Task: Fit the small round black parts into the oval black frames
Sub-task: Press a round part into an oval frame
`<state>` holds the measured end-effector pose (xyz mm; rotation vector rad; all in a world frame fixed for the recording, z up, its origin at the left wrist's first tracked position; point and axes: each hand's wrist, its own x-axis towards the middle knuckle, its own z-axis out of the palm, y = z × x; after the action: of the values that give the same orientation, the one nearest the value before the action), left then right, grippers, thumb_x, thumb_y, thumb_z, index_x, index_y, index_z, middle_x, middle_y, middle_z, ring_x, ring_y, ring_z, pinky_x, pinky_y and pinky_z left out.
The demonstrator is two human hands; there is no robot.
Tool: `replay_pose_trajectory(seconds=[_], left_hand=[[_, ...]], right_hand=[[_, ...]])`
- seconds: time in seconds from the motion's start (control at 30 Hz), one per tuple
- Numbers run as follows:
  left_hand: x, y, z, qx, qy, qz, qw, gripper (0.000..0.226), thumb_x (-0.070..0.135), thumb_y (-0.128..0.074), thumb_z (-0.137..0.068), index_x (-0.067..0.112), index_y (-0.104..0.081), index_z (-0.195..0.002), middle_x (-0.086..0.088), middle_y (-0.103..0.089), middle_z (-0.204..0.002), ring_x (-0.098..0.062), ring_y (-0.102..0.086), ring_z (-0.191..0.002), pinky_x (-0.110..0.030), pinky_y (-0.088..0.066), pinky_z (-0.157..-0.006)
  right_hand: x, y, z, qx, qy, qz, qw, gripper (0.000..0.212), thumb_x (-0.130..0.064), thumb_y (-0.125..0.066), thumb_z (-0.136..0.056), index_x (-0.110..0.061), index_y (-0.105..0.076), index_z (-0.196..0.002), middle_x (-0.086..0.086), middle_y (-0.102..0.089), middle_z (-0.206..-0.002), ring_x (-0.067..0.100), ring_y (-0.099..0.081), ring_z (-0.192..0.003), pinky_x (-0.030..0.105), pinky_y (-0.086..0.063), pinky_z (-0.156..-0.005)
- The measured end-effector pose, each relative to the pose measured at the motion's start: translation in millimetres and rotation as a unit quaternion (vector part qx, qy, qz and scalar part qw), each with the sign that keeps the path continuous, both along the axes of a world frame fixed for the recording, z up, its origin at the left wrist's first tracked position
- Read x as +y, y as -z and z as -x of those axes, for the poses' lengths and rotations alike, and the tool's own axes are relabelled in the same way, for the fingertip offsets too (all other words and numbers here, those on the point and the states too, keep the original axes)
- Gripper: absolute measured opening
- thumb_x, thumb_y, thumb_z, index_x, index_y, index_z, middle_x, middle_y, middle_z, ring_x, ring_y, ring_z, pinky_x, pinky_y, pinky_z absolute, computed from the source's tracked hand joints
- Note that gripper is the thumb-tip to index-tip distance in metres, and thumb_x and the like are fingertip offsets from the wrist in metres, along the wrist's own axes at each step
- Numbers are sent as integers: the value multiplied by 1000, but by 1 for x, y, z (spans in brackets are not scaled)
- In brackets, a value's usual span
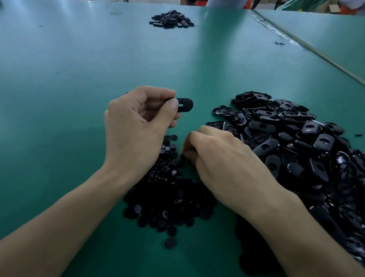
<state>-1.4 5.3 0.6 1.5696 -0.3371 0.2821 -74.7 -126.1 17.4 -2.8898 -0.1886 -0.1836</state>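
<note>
Our raised left hand (137,128) pinches an oval frame (184,104), long axis pointing right. Right hand (219,155) curls onto round parts (170,195); grip unclear.

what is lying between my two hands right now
The head view shows the upper end of the heap of small round black parts between the left hand and the right hand, lying on the green table.

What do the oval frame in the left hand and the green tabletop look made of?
Oval frame: probably moulded plastic, matte black, with a clean slot. Pile of frames: same, some faces glossy with highlights. Tabletop: smooth green mat or laminate, cannot tell which; soft sheen with reflections.
</note>
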Motion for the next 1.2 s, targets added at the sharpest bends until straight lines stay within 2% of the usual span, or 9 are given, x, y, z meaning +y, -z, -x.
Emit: replay_pose_trajectory(seconds=[0.13,0.2,0.3,0.53,0.77,0.9,1.0,1.1,1.2], left_hand=[[1,0,0,3,2,1,1000,13,10,-71,-91,23,-71,-91,4,-77,-80,-13,-75,-74,-22,-59,-65],[1,0,0,5,0,1,1000,12,11,-71,-91,23,-71,-91,4,-77,-80,-13,-76,-74,-23,-59,-66],[1,0,0,17,-1,-2,1000,13,10,-71,-91,23,-71,-90,4,-77,-80,-14,-75,-73,-23,-59,-65],[-5,-8,7,111,73,54,990,10,1,-71,-88,10,-71,-85,-5,-76,-73,-21,-75,-66,-25,-59,-60],[-11,-15,15,142,88,91,982,12,-1,-73,-86,9,-71,-80,-8,-74,-70,-21,-74,-64,-26,-60,-60],[-12,-16,15,159,87,114,977,11,-3,-73,-86,6,-70,-81,-9,-74,-70,-16,-73,-62,-23,-59,-60],[-12,-14,16,159,92,116,976,10,-3,-72,-86,6,-70,-82,-9,-74,-71,-16,-73,-64,-23,-59,-62],[-12,-14,16,156,93,114,977,10,-3,-72,-86,6,-70,-82,-10,-74,-72,-16,-73,-65,-23,-59,-62],[-12,-15,16,172,102,123,972,10,-3,-71,-86,5,-70,-82,-10,-73,-70,-14,-71,-63,-23,-59,-62]], right_hand=[[-2,1,0,-14,2,-42,999,13,-6,-47,-99,-18,-54,-100,-2,-58,-94,22,-57,-86,35,-47,-75],[-4,1,1,-22,4,-99,995,12,-7,-45,-101,-17,-51,-98,-2,-60,-87,23,-59,-77,42,-50,-70],[-5,0,0,-34,13,-172,985,11,-14,-46,-101,-18,-50,-92,-2,-59,-74,19,-56,-64,45,-49,-62],[-9,-3,-2,-117,63,-220,966,12,-22,-50,-100,-21,-53,-88,-11,-52,-63,7,-48,-55,23,-37,-54],[-3,0,-2,-145,61,-227,961,13,-22,-48,-102,-23,-48,-89,-9,-51,-61,6,-46,-51,27,-36,-52],[-4,0,-3,-158,50,-224,961,12,-21,-54,-100,-20,-57,-89,-10,-59,-67,6,-48,-56,20,-35,-56],[-5,3,-3,-153,49,-237,958,10,-22,-57,-99,-21,-66,-94,-7,-69,-80,12,-58,-67,35,-47,-65],[-6,4,-3,-149,55,-244,957,10,-24,-58,-97,-25,-67,-93,-8,-68,-75,8,-51,-59,29,-42,-59],[-7,2,-3,-151,62,-282,945,8,-22,-64,-94,-25,-71,-90,-11,-70,-71,8,-61,-64,22,-46,-61]])
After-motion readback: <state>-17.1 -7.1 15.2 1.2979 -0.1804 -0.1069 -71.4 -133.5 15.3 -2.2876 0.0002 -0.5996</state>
